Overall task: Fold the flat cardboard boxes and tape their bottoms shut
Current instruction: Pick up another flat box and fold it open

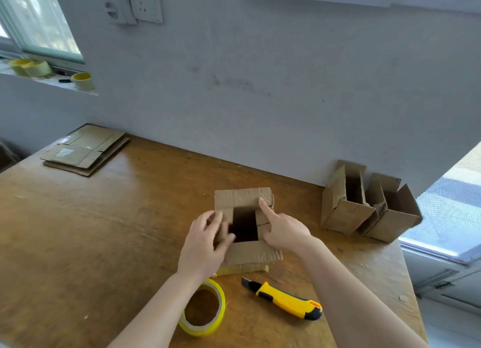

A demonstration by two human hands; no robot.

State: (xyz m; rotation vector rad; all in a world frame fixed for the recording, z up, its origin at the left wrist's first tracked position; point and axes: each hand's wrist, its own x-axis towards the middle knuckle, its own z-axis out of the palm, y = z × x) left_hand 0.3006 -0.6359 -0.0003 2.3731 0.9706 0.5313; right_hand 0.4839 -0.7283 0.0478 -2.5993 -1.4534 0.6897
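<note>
**Position.** The box (250, 252) stands at the centre of the frame on the table (104, 230), open end up. Its four flaps are spread and the dark cavity is exposed. No tape is seen across this end.

**Hands.** The left flap (224, 214) is gripped by the left hand (205, 241), with fingers curled round its edge. The right hand (286, 230) is not closed on anything. Its index finger is laid straight near the corner of the far flap (242, 198), and the thumb is set against the right flap (263, 218).

**Handling.** The cardboard is judged light and stiff across its panels but weak along the creases. The flap edges are frayed, so tearing is a risk. Hold is best taken at the free flap edges and pressure applied along the fold lines. As the box is light, it is likely to slide unless steadied.

**Other items.**
- A tape roll (220, 298) lies at lower centre.
- A knife (283, 299) lies just right of the roll.
- Folded boxes (346, 212) stand at the right.
- A flat stack (86, 149) lies at the upper left of the table.
</note>
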